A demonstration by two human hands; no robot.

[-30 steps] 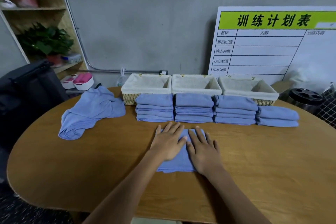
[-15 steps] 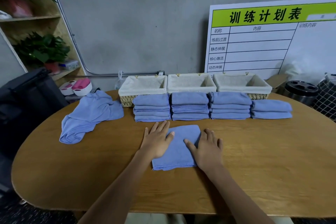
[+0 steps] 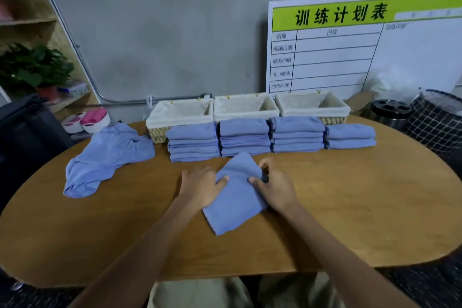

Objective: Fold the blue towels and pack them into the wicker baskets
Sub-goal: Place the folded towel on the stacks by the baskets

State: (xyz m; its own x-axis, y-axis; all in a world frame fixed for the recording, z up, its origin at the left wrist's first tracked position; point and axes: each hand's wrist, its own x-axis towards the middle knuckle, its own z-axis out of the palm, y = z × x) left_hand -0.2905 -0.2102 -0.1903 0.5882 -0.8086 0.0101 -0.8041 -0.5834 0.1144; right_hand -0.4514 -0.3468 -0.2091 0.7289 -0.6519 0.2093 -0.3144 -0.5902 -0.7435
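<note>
Both hands, flat on the folded towel (image 3: 237, 197) 0.5 s ago, now grip it. The left hand (image 3: 200, 186) and right hand (image 3: 276, 186) clamp opposite edges, turning it before the baskets (image 3: 246, 107). Stacking likely follows.

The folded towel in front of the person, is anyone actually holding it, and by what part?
Yes. The right hand pinches the folded towel at its right edge; the left hand grips its left edge, thumb on top.

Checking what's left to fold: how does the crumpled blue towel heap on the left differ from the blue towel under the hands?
The crumpled blue towel heap lies loose, wrinkled and untouched; the folded blue towel is a flat, smooth rectangle. The heap spreads wider, and the folded towel is held by both hands. Both share colour and rest on the wooden table.
</note>
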